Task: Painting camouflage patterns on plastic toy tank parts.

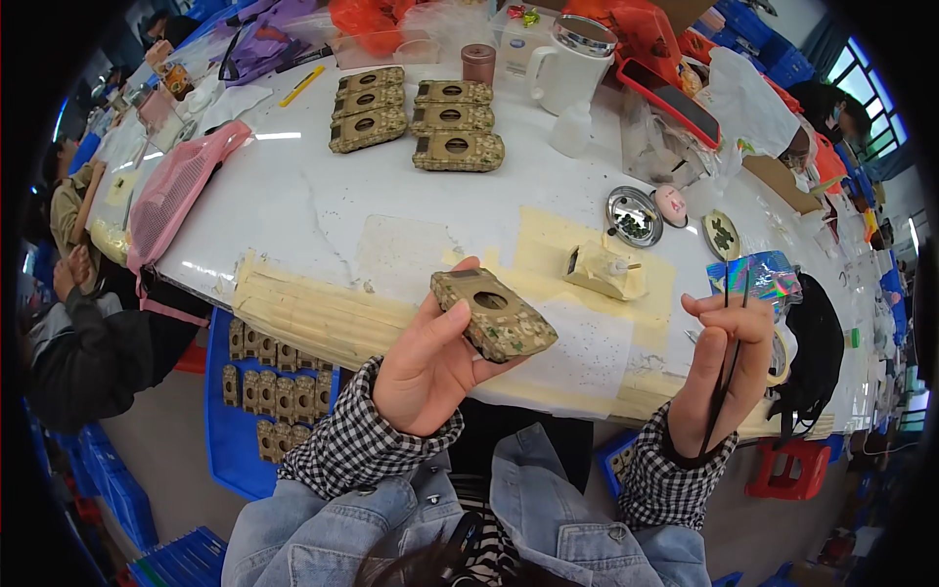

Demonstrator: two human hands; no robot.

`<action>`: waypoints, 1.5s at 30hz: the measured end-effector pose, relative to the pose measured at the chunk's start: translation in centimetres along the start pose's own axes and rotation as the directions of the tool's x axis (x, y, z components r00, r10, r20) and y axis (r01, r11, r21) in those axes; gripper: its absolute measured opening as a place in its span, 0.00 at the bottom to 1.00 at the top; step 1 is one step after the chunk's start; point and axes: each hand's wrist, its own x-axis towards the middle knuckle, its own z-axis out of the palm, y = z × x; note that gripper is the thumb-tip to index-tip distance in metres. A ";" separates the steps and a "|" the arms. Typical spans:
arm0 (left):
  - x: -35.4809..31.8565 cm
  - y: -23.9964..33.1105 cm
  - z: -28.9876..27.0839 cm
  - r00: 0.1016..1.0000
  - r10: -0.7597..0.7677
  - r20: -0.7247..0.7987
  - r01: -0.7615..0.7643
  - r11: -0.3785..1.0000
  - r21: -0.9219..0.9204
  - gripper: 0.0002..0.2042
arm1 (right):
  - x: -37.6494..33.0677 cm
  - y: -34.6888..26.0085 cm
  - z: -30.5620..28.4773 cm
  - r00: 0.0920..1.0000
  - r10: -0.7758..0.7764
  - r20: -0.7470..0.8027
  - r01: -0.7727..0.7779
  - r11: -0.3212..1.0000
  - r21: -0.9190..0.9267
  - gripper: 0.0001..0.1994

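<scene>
In my left hand [421,367] is a camouflage-patterned model tank hull [494,315], tilted, with a round hole in its top. My thumb lies on its near side and my fingers wrap underneath. My right hand [732,367] grips dark tweezers [727,367], their tips pointing up and away from the hull. Between the hands, farther back, sits a small tape-covered block [599,274] with a white nozzle-like piece on top. Beyond it, a round metal dish [634,217] and an oval dish [722,237] hold small dark green bits.
Camouflage hulls [368,129] stand in two groups at the back, and a blue crate [245,430] at lower left holds several more. A white mug [575,64], a small bottle [570,130] and a red phone [670,103] are at back right. Yellow tape [323,308] covers the near edge.
</scene>
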 end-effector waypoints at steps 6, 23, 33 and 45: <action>2.1 2.2 -1.3 0.988 0.133 0.080 -0.127 0.989 -0.070 0.24 | 1.1 3.7 0.4 0.990 0.034 0.135 0.012 0.946 -0.324 0.06; 3.8 2.7 -2.4 0.990 0.033 0.137 -0.020 0.995 -0.095 0.25 | 1.0 5.3 1.8 0.983 -0.001 0.184 0.065 0.936 -0.346 0.07; 3.7 3.1 -1.6 0.976 -0.104 0.192 0.111 0.993 -0.025 0.26 | 2.3 -0.5 1.0 0.988 -0.024 0.153 0.018 0.999 0.040 0.08; 3.3 3.5 -0.8 0.961 -0.181 0.209 0.172 0.983 0.061 0.28 | 2.8 -0.6 6.5 0.916 0.058 0.397 -0.185 0.939 0.291 0.04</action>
